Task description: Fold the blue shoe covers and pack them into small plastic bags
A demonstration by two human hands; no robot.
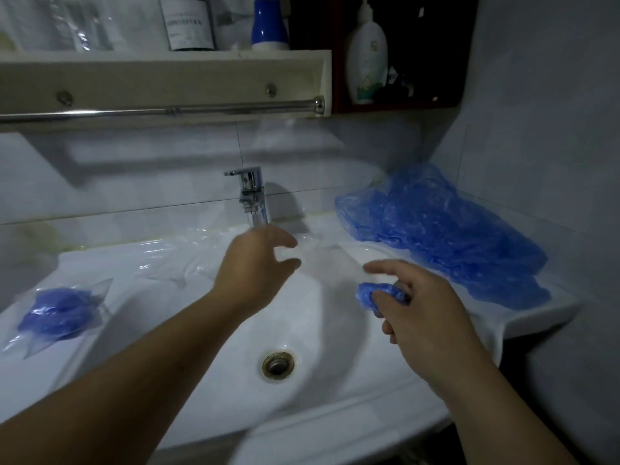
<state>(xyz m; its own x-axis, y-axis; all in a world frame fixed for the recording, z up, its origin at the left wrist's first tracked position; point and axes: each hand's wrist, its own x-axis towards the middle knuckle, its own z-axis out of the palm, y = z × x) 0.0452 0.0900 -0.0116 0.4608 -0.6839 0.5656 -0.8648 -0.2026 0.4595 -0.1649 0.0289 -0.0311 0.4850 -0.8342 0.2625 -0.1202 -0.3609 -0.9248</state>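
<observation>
Faucet (pixel 251 196) stands beyond left hand (pixel 255 263) — right hand (pixel 426 310) grips folded cover (pixel 369 295).

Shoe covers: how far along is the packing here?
Done: one filled plastic bag lies on the left of the sink. In hand: the right hand grips a folded shoe cover while the open left hand reaches toward the clear empty bags by the faucet. Left: the pile of loose shoe covers at right.

The right hand (pixel 426 307) grips a wadded blue plastic shoe cover (pixel 370 294) above the white ceramic sink (pixel 231 350); the left hand (pixel 258 260), loosely spread, hovers near the chrome tap (pixel 252 193).
</observation>
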